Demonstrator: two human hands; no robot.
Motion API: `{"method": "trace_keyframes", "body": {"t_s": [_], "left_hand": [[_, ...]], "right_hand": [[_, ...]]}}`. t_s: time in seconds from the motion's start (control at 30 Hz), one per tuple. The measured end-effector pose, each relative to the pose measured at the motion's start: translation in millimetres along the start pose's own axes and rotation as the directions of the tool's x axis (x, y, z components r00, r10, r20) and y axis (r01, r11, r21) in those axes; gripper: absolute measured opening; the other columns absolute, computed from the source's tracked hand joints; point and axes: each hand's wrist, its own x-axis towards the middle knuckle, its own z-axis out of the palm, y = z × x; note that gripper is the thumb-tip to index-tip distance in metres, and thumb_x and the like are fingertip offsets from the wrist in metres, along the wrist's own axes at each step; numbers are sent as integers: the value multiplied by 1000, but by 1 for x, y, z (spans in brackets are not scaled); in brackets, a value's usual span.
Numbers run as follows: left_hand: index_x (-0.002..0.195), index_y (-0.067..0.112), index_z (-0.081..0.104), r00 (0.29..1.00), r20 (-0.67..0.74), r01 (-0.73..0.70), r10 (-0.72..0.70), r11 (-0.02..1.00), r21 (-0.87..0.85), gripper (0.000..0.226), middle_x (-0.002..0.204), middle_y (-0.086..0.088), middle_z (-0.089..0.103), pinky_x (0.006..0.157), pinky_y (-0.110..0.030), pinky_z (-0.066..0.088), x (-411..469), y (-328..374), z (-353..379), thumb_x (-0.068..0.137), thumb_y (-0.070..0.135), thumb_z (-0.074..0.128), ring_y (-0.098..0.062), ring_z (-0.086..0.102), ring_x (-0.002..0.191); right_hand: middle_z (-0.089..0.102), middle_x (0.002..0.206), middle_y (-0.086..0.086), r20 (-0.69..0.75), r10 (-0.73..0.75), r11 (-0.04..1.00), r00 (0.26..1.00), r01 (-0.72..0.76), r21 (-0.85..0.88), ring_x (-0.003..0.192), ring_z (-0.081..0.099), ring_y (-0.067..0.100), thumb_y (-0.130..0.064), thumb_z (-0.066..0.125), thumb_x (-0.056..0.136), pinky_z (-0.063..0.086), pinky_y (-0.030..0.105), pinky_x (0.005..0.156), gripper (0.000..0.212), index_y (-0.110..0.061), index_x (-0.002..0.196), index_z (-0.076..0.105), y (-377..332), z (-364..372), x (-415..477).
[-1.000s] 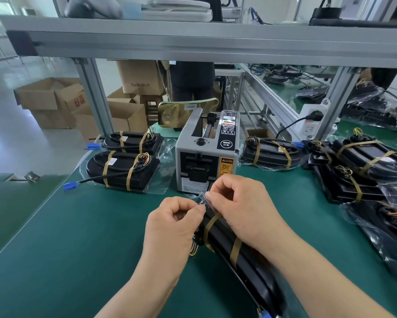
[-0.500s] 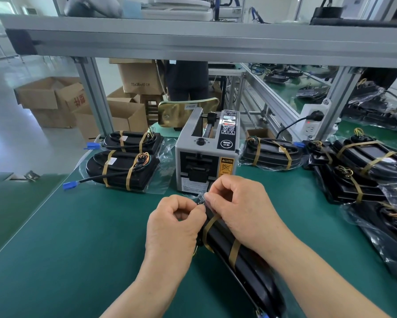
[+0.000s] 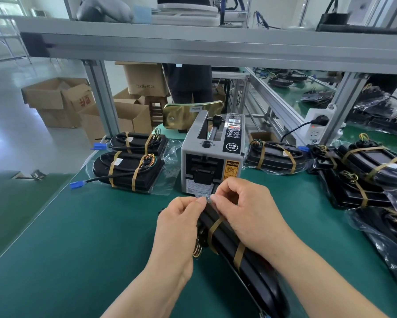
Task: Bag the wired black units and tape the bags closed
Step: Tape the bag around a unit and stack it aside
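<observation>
The wired black unit [image 3: 245, 260] is lying lengthwise on the green bench mat [image 3: 78, 237], running from the near right edge of the view toward the tape dispenser [image 3: 212, 157]. It is a long, glossy black housing bound by two tan bands, with a bundle of coloured wires showing at its far left side. Clear film [image 3: 207, 199] is gathering at its far end. The left hand [image 3: 176, 226] is pinching this film between thumb and forefinger, the other fingers curled. The right hand [image 3: 245, 212] is pinching the same film from the opposite side, its palm resting over the housing. Whether the film is bag edge or tape cannot be told.

Compared with half a second earlier, both hands are keeping the same pinch at the same spot just in front of the dispenser, and the unit is not shifting noticeably.

Two bagged units [image 3: 128, 171] are sitting to the left of the dispenser, one trailing a cable with a blue connector [image 3: 74, 185]. Another banded unit [image 3: 275, 157] is lying to its right, and a pile of units [image 3: 365, 175] is occupying the right edge. An aluminium frame rail [image 3: 192, 47] is crossing overhead, and cardboard boxes [image 3: 59, 99] are standing on the floor beyond.
</observation>
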Motion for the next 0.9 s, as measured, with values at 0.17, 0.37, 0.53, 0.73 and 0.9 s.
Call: {"method": "trace_keyframes", "body": {"t_s": [0.17, 0.37, 0.53, 0.73, 0.9], "left_hand": [[90, 10, 68, 1000, 22, 7, -8, 999, 39, 13, 72, -2, 68, 52, -25, 48, 0, 1, 2, 84, 19, 75, -12, 58, 62], [100, 2, 65, 973, 177, 155, -150, 988, -13, 22, 78, -10, 71, 58, -27, 54, 7, 12, -6, 81, 5, 76, -14, 63, 61], [94, 0, 62, 951, 213, 243, -226, 968, -58, 12, 69, -11, 71, 47, -21, 51, 10, 20, -7, 85, -3, 69, -14, 63, 53], [86, 8, 70, 969, 207, 124, -132, 991, 48, 6, 72, -1, 66, 61, -23, 45, 9, 20, -12, 90, 13, 69, -10, 52, 62], [82, 15, 74, 995, 67, 73, -77, 996, 59, 18, 66, 5, 63, 56, -21, 44, 22, 29, -13, 93, 27, 66, -7, 53, 56]], "right_hand": [[61, 68, -11, -5, 8, 1000, 1000, -8, -1, 66, 55, 4, -27, 68, 88, 48, 24, 64, 21, -25, 69, 59, 2, 0, 3], [61, 67, -9, 12, 38, 999, 999, -38, 21, 66, 56, 8, -39, 58, 92, 48, 29, 66, 28, -24, 68, 58, 3, 0, 3], [61, 78, -11, 401, 169, 967, 901, -72, -244, 75, 58, 10, -93, 44, 55, 47, 29, 65, 72, -27, 81, 58, -6, -9, 7], [55, 60, -9, 568, 180, 941, 803, 28, -338, 52, 50, 1, -56, 76, 73, 38, 15, 50, 36, -26, 63, 58, -19, -27, 11], [76, 87, -1, 462, 203, 975, 863, -224, -9, 79, 73, 15, -44, 77, 71, 59, 33, 82, 33, -21, 94, 69, -3, -71, -14]]}}
